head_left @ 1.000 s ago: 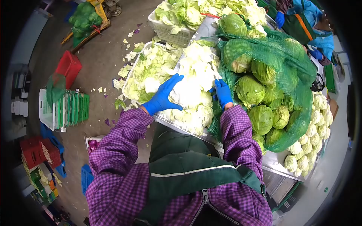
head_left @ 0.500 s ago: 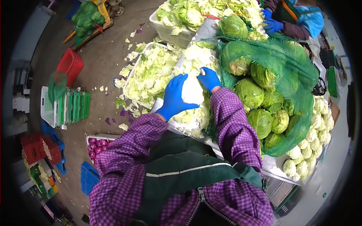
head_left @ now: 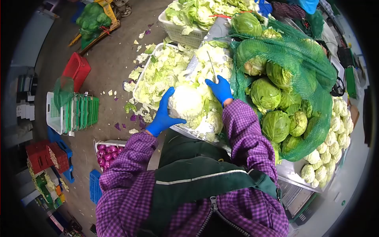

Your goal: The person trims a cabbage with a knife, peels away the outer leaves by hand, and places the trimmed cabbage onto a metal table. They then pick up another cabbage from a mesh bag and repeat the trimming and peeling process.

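A pale, trimmed cabbage [head_left: 185,103] sits on the metal table among loose leaves. My left hand [head_left: 161,116], in a blue glove, grips its left side, thumb at the near side and fingers at the far side. My right hand [head_left: 220,90], also gloved in blue, is closed around a knife [head_left: 211,63] whose thin blade points away from me over the leaves; its handle is mostly hidden in the fist. Right of that hand, a green mesh sack [head_left: 304,87] lies open towards me, with several green cabbages [head_left: 265,95] in it.
Left of the table, a white crate [head_left: 138,81] is heaped with leaves; another white crate [head_left: 185,36] stands beyond. Trimmed cabbages [head_left: 329,148] are piled at right. Purple onions [head_left: 107,155] fill a box at lower left. A co-worker's gloved hand [head_left: 263,7] shows at the top.
My left hand and the cabbage have moved left and towards me, and the cabbage's rounded side now shows. My right hand has come away from it, the knife blade now visible. The co-worker's hands shifted.
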Available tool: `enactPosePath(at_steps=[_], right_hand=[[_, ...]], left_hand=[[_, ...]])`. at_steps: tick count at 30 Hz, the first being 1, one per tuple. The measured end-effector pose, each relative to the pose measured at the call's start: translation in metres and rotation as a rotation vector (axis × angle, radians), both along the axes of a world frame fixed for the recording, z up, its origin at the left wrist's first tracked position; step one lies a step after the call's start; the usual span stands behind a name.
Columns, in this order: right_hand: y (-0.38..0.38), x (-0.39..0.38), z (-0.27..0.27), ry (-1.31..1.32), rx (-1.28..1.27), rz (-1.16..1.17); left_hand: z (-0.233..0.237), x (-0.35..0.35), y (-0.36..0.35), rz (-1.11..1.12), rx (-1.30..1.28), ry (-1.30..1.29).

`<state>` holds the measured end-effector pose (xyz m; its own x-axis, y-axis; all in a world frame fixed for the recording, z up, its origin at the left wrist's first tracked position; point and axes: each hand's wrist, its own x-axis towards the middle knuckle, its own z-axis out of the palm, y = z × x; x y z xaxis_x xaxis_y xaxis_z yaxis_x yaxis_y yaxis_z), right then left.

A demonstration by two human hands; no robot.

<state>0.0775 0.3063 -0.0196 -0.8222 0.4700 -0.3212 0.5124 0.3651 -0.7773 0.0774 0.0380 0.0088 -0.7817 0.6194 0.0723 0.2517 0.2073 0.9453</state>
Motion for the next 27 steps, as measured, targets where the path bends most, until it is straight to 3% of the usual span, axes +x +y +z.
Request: enactPosePath(at_steps=[2,3,5,7,8,9,11,12,13,15,17,18,21,22,25,27], right_hand=[[-0.024,0.017,-0.001,0.036,-0.062,0.022],[-0.037,0.024,-0.001,0.070,-0.121,0.047],[-0.045,0.027,0.008,0.102,-0.138,0.059],[-0.044,0.017,0.018,-0.041,-0.414,-0.058],[-0.038,0.016,0.031,-0.122,-0.564,-0.035],[-0.037,0.017,0.027,-0.123,-0.566,-0.026],[-0.036,0.011,0.019,0.153,-0.277,-0.146],[-0.040,0.018,0.034,0.417,-0.212,-0.068],[-0.048,0.025,0.047,0.419,-0.218,-0.059],[-0.065,0.044,0.068,0.498,-0.149,0.141],[-0.084,0.054,0.082,0.287,-0.060,0.316],[-0.094,0.054,0.072,0.261,-0.039,0.322],[-0.086,0.050,0.055,0.143,0.003,0.373],[-0.080,0.052,0.046,0.189,-0.118,0.312],[-0.057,0.048,0.049,-0.120,-0.464,0.036],[-0.065,0.056,0.030,0.035,-0.429,0.040]], left_hand=[[0.022,0.006,0.000,0.099,-0.005,-0.291],[0.014,0.007,0.004,0.097,-0.007,-0.299],[-0.008,0.004,0.016,0.341,-0.152,-0.213],[0.009,-0.006,0.017,0.424,-0.057,-0.277],[0.020,-0.015,0.012,0.381,0.085,-0.559],[0.026,-0.019,0.004,0.339,0.233,-0.838],[0.010,-0.021,-0.009,0.349,0.328,-0.836],[0.007,-0.020,-0.014,0.386,0.400,-0.935],[0.005,-0.019,-0.017,0.420,0.475,-1.038],[0.003,-0.017,-0.016,0.442,0.490,-1.040],[0.017,-0.015,-0.008,0.424,0.448,-1.014],[0.034,-0.011,0.002,0.499,0.376,-0.925],[0.019,-0.013,0.003,0.487,0.311,-0.779],[0.025,-0.015,0.002,0.518,0.374,-0.912],[0.043,-0.016,0.004,0.536,0.378,-0.996],[-0.005,-0.017,0.002,0.502,0.357,-0.856]])
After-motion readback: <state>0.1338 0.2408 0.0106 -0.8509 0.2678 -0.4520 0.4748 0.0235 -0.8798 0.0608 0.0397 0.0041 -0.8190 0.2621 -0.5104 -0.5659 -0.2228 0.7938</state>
